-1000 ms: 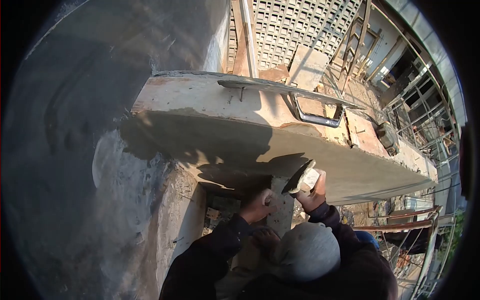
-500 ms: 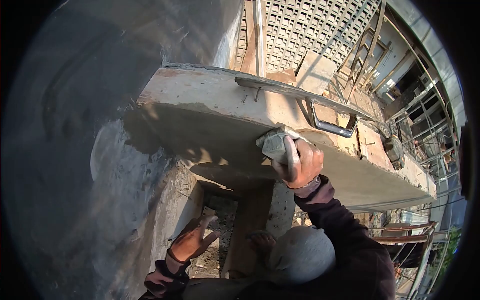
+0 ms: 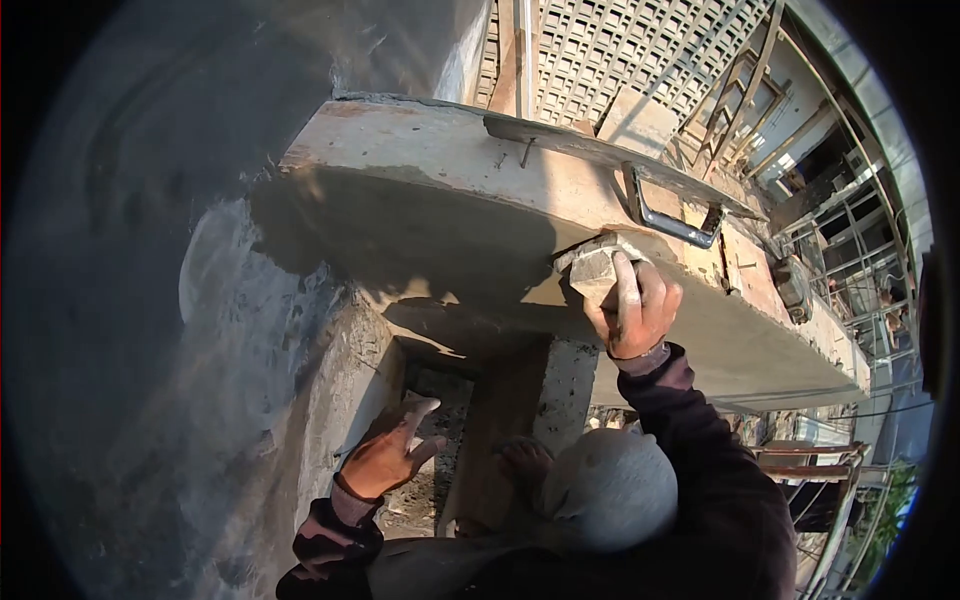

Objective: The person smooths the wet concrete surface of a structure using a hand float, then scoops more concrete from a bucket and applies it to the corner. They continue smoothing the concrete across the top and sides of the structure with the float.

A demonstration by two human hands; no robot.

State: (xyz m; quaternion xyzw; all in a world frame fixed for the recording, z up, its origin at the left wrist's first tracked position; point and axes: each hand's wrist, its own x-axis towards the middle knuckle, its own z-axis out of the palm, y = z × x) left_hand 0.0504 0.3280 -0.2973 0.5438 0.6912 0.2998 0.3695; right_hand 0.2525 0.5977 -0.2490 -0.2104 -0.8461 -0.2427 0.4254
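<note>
My right hand (image 3: 640,305) is closed around a grey, mortar-smeared block that looks like a sponge (image 3: 597,268). It presses the block to the upper edge of the wet plastered face of a concrete slab (image 3: 440,235). At the lower left, my left hand (image 3: 390,450) is held in the air with thumb and fingers apart, empty, above a gap between two concrete uprights. A flat trowel (image 3: 675,225) with a black handle lies on the slab's top, just beyond my right hand.
Nails (image 3: 527,152) stick up from the slab's top. A dark tool or block (image 3: 793,288) rests farther right. A grey plastered wall (image 3: 120,300) fills the left side. My rounded grey knee (image 3: 612,490) and a bare foot (image 3: 525,462) are below. Wooden frames (image 3: 735,90) stand behind.
My right hand has moved the sponge to the right along the slab's upper edge. My left hand stays in about the same place, and the view has shifted slightly.
</note>
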